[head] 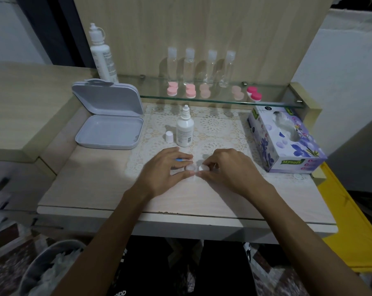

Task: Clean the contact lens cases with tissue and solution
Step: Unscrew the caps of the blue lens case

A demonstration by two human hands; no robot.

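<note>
White and translucent, the small contact lens case sits low on the lace mat near the front of the pale wood-grain table, pinched by the curled fingers of the left hand, while the right hand pinches a wad of white tissue against it. Behind stand an uncapped solution bottle, its cap, an open grey box and a glass shelf of pink cases. The tissue box reads "Mysoft".

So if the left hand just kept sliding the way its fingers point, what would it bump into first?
Probably the right hand. The left hand points right and slightly away across the white contact lens case both hands hold, so the right fingertips come first, though depth is hard to judge.
</note>
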